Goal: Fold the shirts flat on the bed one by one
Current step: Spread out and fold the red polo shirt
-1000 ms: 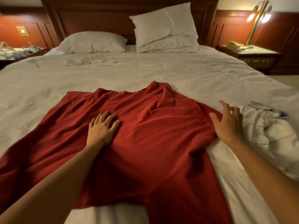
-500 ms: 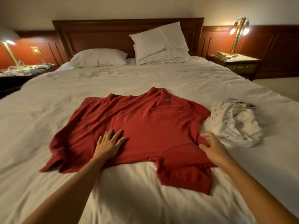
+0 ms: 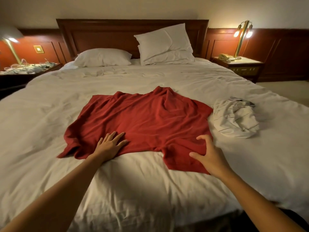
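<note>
Red shirt (image 3: 147,121): spread wrinkled at frame centre on the bed (image 3: 150,198); not yet folded.
Long axis: runs left to right across the frame. Sends one flap down toward the lower edge at centre right and bunches into a ridge at the top edge. Collar end: cannot tell.
Left hand (image 3: 111,144): rests flat on the near edge of the red shirt, left of centre. Grip apart, fingers straight and spread, pressing cloth onto the bed.
Right hand (image 3: 210,156): poised over the jutting flap at the lower right of the red shirt. Grip apart, fingers arched, thumb pointing left. No cloth visibly pinched; contact with the cloth uncertain.
Governing relation: flap directly beneath the right hand, bulk of the garment up-frame and to the left of it. Right hand nearer the flap, left hand nearer the lower-left corner.
Judgement: probably calls for closing on the flap and carrying it up-frame and left over the body, left hand pinning.
White striped shirt (image 3: 235,121): crumpled at right middle, just beside the red shirt's right edge, untouched.
</note>
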`<action>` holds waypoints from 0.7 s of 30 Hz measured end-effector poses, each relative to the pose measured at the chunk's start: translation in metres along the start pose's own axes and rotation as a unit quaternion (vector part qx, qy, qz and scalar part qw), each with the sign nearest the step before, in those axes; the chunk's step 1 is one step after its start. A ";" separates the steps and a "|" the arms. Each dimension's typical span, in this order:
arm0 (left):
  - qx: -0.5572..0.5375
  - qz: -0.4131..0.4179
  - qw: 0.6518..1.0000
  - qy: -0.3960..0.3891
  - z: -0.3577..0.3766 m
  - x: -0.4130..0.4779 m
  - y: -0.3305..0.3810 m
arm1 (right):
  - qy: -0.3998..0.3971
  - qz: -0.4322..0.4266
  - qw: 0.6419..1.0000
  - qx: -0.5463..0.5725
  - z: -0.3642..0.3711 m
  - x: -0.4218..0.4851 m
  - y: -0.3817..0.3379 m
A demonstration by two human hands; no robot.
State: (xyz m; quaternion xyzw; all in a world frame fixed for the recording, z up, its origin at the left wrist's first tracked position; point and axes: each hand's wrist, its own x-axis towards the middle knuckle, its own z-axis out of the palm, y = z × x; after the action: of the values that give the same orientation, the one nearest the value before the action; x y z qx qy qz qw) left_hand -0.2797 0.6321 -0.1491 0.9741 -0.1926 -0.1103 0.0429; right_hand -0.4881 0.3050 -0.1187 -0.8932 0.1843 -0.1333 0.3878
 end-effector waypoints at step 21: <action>-0.287 -0.263 0.906 0.165 -0.037 -0.034 -0.116 | -0.327 -0.183 0.900 -0.224 0.030 0.027 -0.059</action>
State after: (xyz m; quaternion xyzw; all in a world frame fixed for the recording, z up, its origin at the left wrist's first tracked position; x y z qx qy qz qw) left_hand -0.2596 0.7536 -0.1214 0.9393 0.1200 -0.0056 0.3213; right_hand -0.4394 0.3501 -0.0923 -0.9678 -0.0947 0.1424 0.1849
